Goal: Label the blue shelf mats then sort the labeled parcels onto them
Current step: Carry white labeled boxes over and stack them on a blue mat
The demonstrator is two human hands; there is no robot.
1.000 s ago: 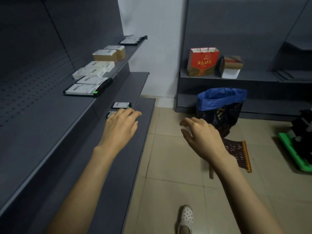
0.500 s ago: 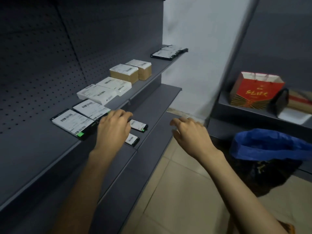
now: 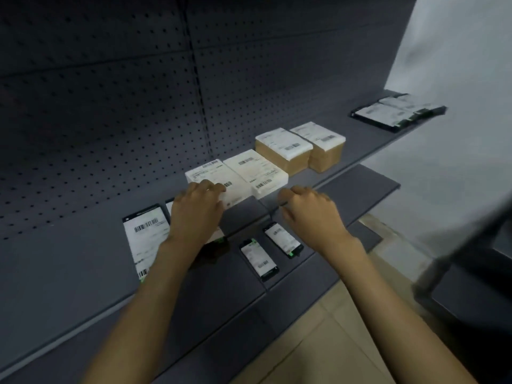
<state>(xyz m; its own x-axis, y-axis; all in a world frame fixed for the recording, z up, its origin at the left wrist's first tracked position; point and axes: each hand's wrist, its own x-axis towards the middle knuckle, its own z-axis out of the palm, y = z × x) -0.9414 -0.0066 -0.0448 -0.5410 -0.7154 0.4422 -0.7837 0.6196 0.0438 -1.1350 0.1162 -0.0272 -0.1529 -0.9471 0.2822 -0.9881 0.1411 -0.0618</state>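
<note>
Both hands have come forward and up from the lower shelf edge to the upper shelf (image 3: 83, 261): left hand (image 3: 196, 212) now lies over the black flat parcel (image 3: 148, 239) row, its curled fingers (image 3: 213, 187) touching the near corner of a white parcel (image 3: 213, 178); whether they grip it, cannot tell. Right hand (image 3: 310, 214) hovers just beside, fingers loosely curled, holding nothing, above two small black parcels (image 3: 259, 259) on the lower shelf (image 3: 360, 187). Two brown boxes (image 3: 282, 151) stand beyond the white pair, and more black parcels (image 3: 393, 112) lie at the far end; no blue mats visible.
</note>
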